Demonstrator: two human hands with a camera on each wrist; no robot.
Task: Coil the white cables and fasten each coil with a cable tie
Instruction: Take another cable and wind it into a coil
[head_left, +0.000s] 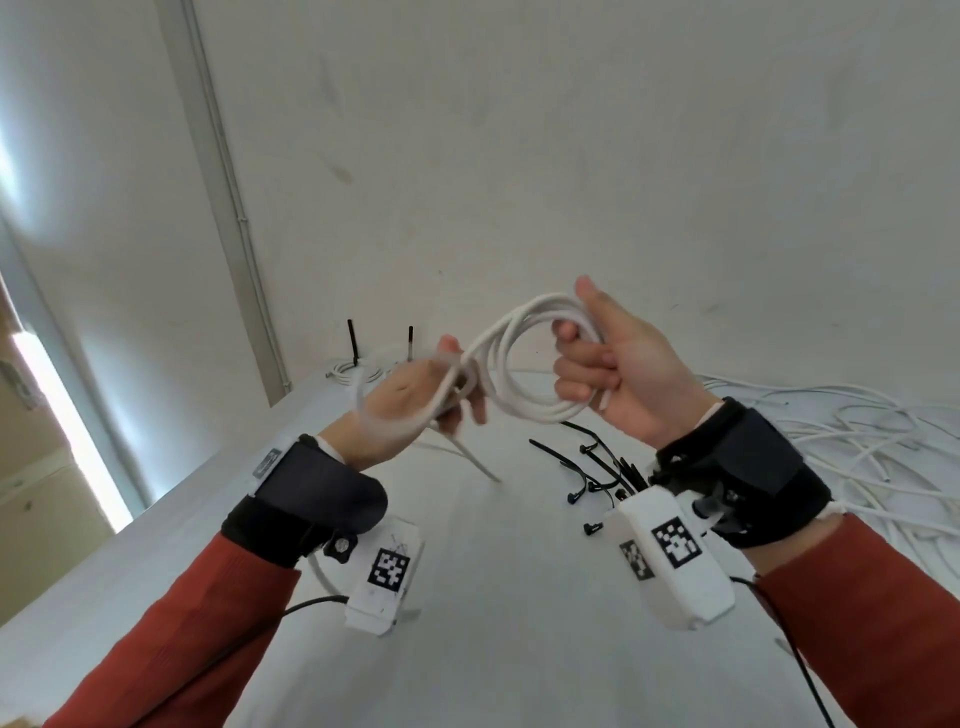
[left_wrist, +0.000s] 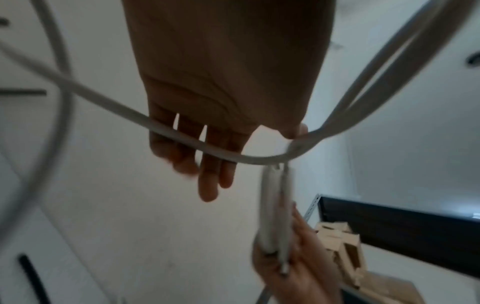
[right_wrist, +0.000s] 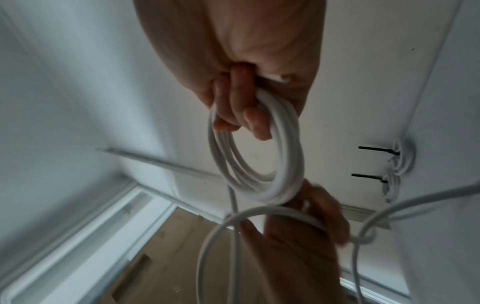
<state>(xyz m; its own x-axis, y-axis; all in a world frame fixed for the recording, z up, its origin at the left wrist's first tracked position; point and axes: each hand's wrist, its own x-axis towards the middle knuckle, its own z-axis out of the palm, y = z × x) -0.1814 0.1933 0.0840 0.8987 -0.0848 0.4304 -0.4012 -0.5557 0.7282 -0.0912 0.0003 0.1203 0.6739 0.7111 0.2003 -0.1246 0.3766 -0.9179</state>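
Table (head_left: 467, 597): work surface, with the hands held above it.

Pile (head_left: 862, 441): loose white cables tangled at the right edge. Risk: a strand trailing from the work may drag into it and snag.

Coil (head_left: 537, 413): several loops held in the air between both hands, not yet tied. Risk: the loops appear springy. Any slack grip would probably let them fan out or cross into a figure eight.

Right hand (head_left: 623, 374): fingers curled through the coil and clamping it to the palm, thumb raised clear.

Left hand (head_left: 405, 410): blurred. The thumb pins a cable (left_wrist: 179, 136) across fairly straight fingers, feeding a fresh loop. Risk: an oversized loop would sit proud of the rest and slip out under the tie.

Ties (head_left: 608, 470): black and scattered on the table below the right wrist. Risk: fetching one needs a free hand, which leaves the coil held one-handed.

End (head_left: 475, 462): it hangs free below the left hand. Left untucked, it could unwind the last turn.
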